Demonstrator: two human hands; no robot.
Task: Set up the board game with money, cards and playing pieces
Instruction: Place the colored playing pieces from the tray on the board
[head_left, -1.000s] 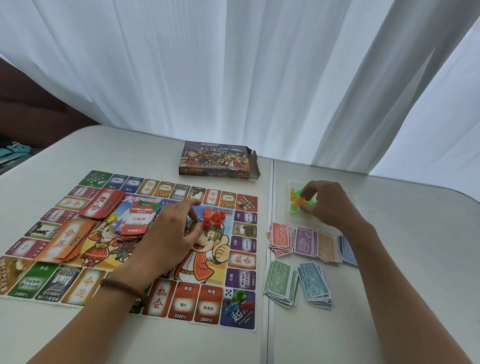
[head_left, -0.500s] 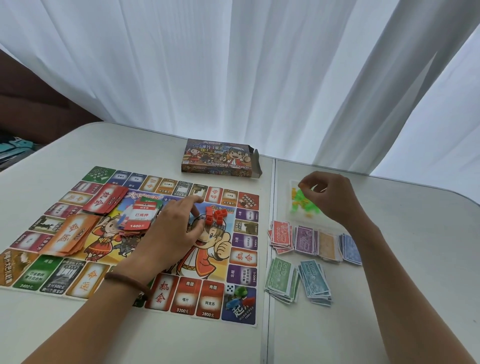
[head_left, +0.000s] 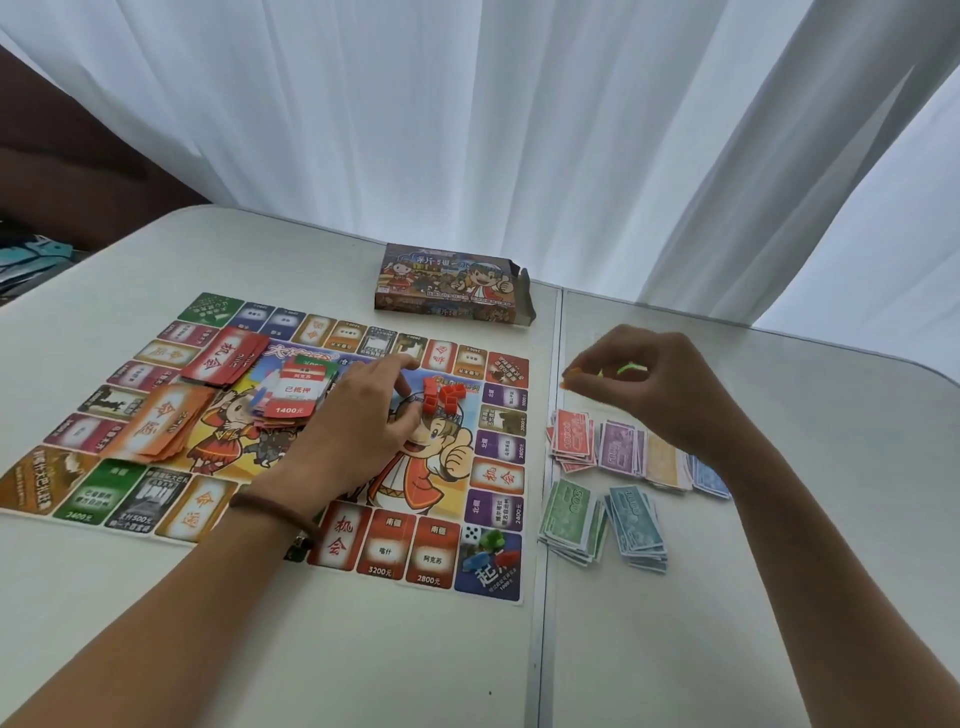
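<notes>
The colourful game board (head_left: 498, 447) lies flat on the white table. Card stacks sit on it: a red one (head_left: 228, 358), an orange one (head_left: 156, 423) and a mixed property stack (head_left: 296, 387). My left hand (head_left: 358, 421) rests on the board's middle, fingertips touching a cluster of small red house pieces (head_left: 441, 395). My right hand (head_left: 654, 384) hovers right of the board, fingers curled round small green and orange plastic pieces (head_left: 631, 369). Money piles lie below it: red (head_left: 571, 439), purple (head_left: 618, 449), yellow (head_left: 662, 462), blue (head_left: 709, 478), green (head_left: 569, 519) and teal (head_left: 636, 525). A die (head_left: 471, 532) and pawns (head_left: 491, 548) stand on the start corner.
The open game box (head_left: 452, 283) lies behind the board near the table's far edge. A seam (head_left: 548, 519) splits the table between board and money. White curtains hang behind. Dark furniture sits beyond the table's left edge.
My right hand has lifted off the table with green and orange pieces and shifted slightly left. The left hand has stayed by the red houses.
</notes>
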